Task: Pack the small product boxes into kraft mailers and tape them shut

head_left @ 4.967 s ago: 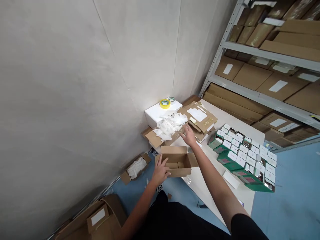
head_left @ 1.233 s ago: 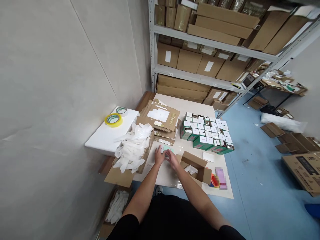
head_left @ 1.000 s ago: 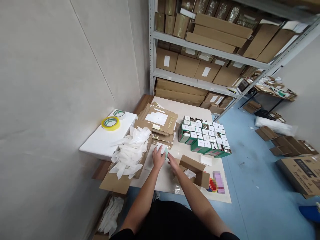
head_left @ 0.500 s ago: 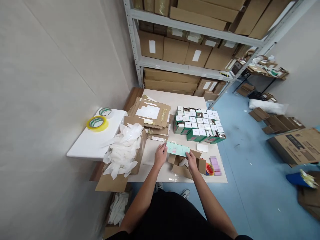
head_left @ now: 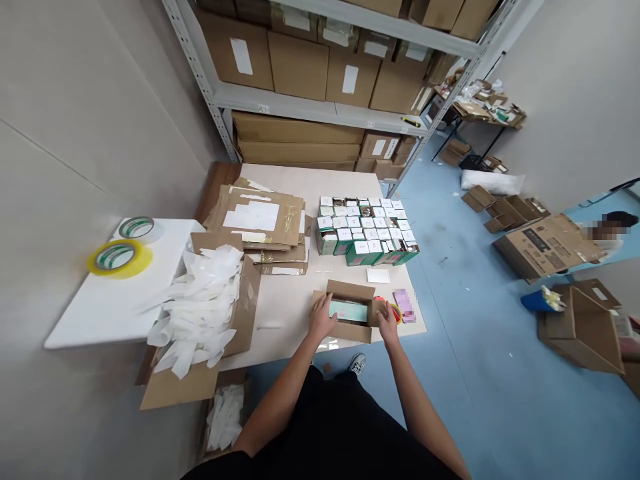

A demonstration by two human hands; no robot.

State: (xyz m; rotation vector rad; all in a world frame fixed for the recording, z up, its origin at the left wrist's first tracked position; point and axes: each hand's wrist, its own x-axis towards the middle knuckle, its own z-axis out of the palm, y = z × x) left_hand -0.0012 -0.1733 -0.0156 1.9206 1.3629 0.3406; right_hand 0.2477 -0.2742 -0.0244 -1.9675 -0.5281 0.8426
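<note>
Down at the lower middle of the frame, the person has both hands on a small open brown cardboard carton (head_left: 344,329) that sits at the near edge of the beige counter (head_left: 290,307). A flat pale green pack (head_left: 349,311) lies inside it. The left hand (head_left: 321,319) curls over the carton's left end with its fingertips at the pack, and the right hand (head_left: 387,321) is set against the right flap. I cannot tell from here whether either one is gripping. Just above the carton lies a small white card (head_left: 378,275), and beyond that a block of green-and-white little boxes (head_left: 365,230). To the left are a stack of flattened brown cardboard sheets (head_left: 260,220) and a carton heaped with white padding pieces (head_left: 200,300).
</note>
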